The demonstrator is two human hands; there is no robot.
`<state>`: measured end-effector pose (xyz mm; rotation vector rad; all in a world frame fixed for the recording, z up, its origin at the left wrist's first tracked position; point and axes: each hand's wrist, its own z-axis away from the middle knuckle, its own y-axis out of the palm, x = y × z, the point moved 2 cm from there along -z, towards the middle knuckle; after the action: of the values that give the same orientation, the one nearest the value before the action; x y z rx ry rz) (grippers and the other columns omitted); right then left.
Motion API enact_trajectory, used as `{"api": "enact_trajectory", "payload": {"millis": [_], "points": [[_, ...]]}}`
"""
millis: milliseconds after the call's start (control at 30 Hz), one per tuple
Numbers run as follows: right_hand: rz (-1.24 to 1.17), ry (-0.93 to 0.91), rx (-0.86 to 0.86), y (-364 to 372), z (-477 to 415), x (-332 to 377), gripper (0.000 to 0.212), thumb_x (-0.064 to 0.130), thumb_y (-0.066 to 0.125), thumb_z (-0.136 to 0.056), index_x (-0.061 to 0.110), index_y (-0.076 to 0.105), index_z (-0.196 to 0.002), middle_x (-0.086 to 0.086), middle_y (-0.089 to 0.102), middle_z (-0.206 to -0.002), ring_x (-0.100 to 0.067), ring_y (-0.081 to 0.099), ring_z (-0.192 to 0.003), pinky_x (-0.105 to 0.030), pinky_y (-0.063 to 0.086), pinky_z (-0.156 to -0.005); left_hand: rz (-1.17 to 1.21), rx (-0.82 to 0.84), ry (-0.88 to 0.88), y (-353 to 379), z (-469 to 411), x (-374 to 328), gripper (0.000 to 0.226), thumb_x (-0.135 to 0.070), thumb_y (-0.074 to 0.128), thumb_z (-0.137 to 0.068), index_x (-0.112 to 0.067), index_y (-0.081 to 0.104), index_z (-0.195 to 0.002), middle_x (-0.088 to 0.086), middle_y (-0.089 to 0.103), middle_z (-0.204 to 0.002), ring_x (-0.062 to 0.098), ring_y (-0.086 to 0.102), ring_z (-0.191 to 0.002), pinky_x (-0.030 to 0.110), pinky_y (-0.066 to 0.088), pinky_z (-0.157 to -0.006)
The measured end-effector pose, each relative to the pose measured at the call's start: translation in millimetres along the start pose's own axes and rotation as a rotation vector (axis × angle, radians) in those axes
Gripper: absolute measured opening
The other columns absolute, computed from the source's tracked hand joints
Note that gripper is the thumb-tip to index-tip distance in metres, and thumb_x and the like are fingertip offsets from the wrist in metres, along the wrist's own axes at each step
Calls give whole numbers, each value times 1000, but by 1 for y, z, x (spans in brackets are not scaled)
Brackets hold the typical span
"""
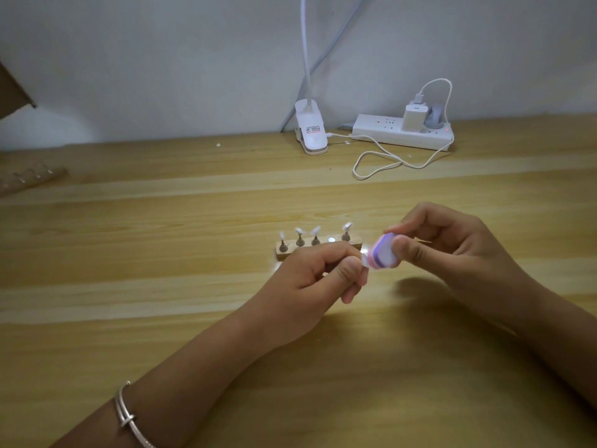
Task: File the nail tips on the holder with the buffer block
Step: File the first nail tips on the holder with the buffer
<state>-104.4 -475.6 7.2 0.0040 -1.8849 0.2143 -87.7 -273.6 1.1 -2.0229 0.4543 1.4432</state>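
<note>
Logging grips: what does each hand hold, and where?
The right hand pinches the pink-and-white buffer block by its sides; left hand pinches a small clear nail tip, its held part hidden by fingers.

Light: dim, cool room; a brighter pool on the table [193, 302] around the holder [307, 249].
Glare: block [383, 253] and the nail tip [364, 259] against it are blown out white; a hot spot sits on the holder.
Shadows: a soft dark patch under the right hand [452, 250].
Focus: whole frame slightly soft; left edge blurred.
Distortion: the table's back edge bows.

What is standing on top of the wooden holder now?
Four small stands, each carrying a nail tip, and one empty shiny socket between the third and fourth. The left hand covers the front edge of the holder, so nothing there can be seen.
</note>
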Motion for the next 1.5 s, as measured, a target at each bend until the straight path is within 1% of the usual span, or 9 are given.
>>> {"api": "enact_trajectory", "payload": {"millis": [167, 333, 567, 667, 900, 1000, 1233, 1300, 1500], "points": [[-242, 58, -21, 0, 0, -4, 12, 24, 72, -88, 14, 66, -85, -11, 74, -88, -24, 66, -75, -28, 55, -72, -79, -86, 23, 0, 0, -2, 21, -20, 50, -97, -26, 66, -84, -12, 60, -72, 22, 56, -67, 41, 42, -60], [-74, 33, 9, 5, 1, -1, 19, 17, 64, -88, -1, 59, -91, -2, 75, -78, -14, 67, -69, -19, 54, -68, -90, -109, 12, 0, 0, -2, 19, -21, 54, -96, -27, 69, -85, -4, 64, -76, 39, 56, -71, 45, 43, -60], [-182, 40, -32, 3, 0, 0, 16, 17, 61, -88, 2, 59, -93, -13, 75, -86, -21, 69, -72, -28, 57, -70, -79, -124, 21, 0, -1, -3, 20, -22, 54, -96, -31, 69, -85, -2, 65, -77, 44, 54, -66, 43, 41, -56], [-230, 59, -16, 5, 1, 0, 16, 21, 69, -88, 7, 61, -90, -15, 74, -86, -24, 68, -73, -30, 57, -73, -71, -133, 19, -1, -1, -3, 19, -22, 55, -95, -30, 69, -86, -1, 66, -79, 45, 54, -68, 46, 41, -57], [-122, 79, 78, 9, 3, 2, 15, 10, 55, -89, -5, 52, -90, -10, 74, -81, -19, 66, -65, -28, 57, -61, -72, -120, 1, -1, -1, -1, 17, -20, 57, -95, -24, 72, -87, -3, 66, -76, 29, 60, -75, 42, 44, -61], [-101, 57, 121, 15, 5, 5, 11, 8, 55, -90, -2, 52, -90, -10, 73, -82, -17, 67, -66, -27, 57, -61, -86, -110, 3, -1, -1, 0, 19, -22, 57, -94, -31, 71, -85, -6, 63, -71, 35, 54, -69, 40, 39, -56], [-83, 54, 97, 13, 4, 8, 15, 9, 57, -86, -5, 52, -88, -15, 73, -83, -15, 68, -67, -25, 57, -62, -106, -101, 13, 0, -1, 1, 19, -19, 54, -96, -19, 71, -87, -3, 66, -73, 34, 58, -71, 44, 44, -63], [-57, 40, 124, 17, 6, 8, 14, 9, 59, -87, -3, 53, -88, -19, 71, -86, -15, 67, -69, -25, 57, -63, -121, -96, 32, 0, -1, 0, 19, -16, 54, -96, -16, 71, -88, -1, 66, -73, 24, 60, -72, 42, 45, -66], [-63, 78, 67, 7, 2, 8, 15, 12, 59, -86, -2, 53, -86, -8, 74, -80, -15, 67, -66, -23, 55, -62, -93, -105, 19, 1, -1, -1, 21, -17, 52, -97, -13, 69, -86, 0, 66, -71, 20, 59, -71, 43, 45, -68]]}}
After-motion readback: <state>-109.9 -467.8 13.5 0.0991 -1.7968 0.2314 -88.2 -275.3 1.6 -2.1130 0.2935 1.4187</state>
